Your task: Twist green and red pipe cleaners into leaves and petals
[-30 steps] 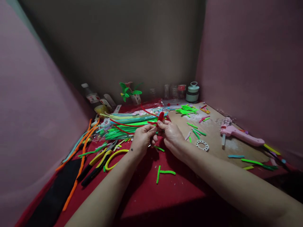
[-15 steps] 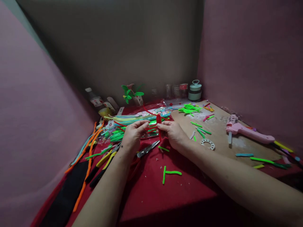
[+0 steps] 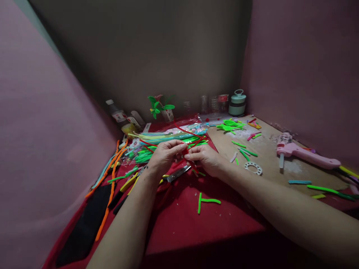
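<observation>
Red pipe cleaner (image 3: 186, 151) pinched in left hand (image 3: 165, 155) and right hand (image 3: 205, 158), likely being bent; next fold calls for steady grip.

L hand (image 3: 165, 155) & R hand (image 3: 207, 158) nearly meet w/ fingers (image 3: 194, 153) pinched, forearms (image 3: 126, 216) angled fwd & inward.

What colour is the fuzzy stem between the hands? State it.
Red; the fuzzy stem shows in the head view.
</observation>
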{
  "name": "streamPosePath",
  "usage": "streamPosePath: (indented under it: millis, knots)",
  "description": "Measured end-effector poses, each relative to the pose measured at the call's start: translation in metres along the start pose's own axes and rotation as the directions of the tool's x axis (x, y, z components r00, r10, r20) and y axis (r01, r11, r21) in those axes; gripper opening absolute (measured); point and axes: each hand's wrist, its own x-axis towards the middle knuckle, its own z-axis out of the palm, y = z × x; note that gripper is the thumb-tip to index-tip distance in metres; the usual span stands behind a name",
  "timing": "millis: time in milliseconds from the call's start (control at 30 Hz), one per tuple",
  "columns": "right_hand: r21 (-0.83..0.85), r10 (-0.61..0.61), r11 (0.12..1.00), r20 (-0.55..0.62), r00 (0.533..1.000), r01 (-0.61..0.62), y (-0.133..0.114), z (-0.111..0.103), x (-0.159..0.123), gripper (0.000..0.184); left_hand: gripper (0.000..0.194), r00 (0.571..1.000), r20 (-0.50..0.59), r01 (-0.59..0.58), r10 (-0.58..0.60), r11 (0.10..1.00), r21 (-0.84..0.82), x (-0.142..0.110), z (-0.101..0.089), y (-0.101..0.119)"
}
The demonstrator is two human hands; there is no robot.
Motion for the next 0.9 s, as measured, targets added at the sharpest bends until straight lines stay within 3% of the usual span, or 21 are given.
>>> streamPosePath:
  millis: [267, 500, 733, 900]
  knots:
    - [-0.168, -0.095, 0.981, 0.009, 0.995, 0.095, 0.003, 0.002, 0.0, 0.023, 0.025, 1.0, -0.011, -0.015, 0.019, 0.966, 0.259, -0.004, 0.002, 0.009]
    - [-0.302, -0.078, 0.951, -0.029, 0.997, 0.066, -0.004, 0.009, -0.005, 0.023, 0.024, 0.994, -0.083, -0.018, 0.064, 0.884, 0.468, -0.003, 0.005, 0.009]
    - [-0.263, -0.066, 0.963, -0.041, 0.997, 0.053, 0.001, 0.006, -0.003, 0.025, 0.022, 0.992, -0.123, 0.064, -0.026, 0.947, 0.315, -0.003, 0.008, 0.007]
    - [-0.096, -0.03, 0.995, -0.085, 0.996, 0.022, 0.0, 0.006, -0.002, 0.018, 0.021, 0.97, -0.244, 0.037, 0.018, 0.975, 0.219, -0.003, 0.014, 0.005]
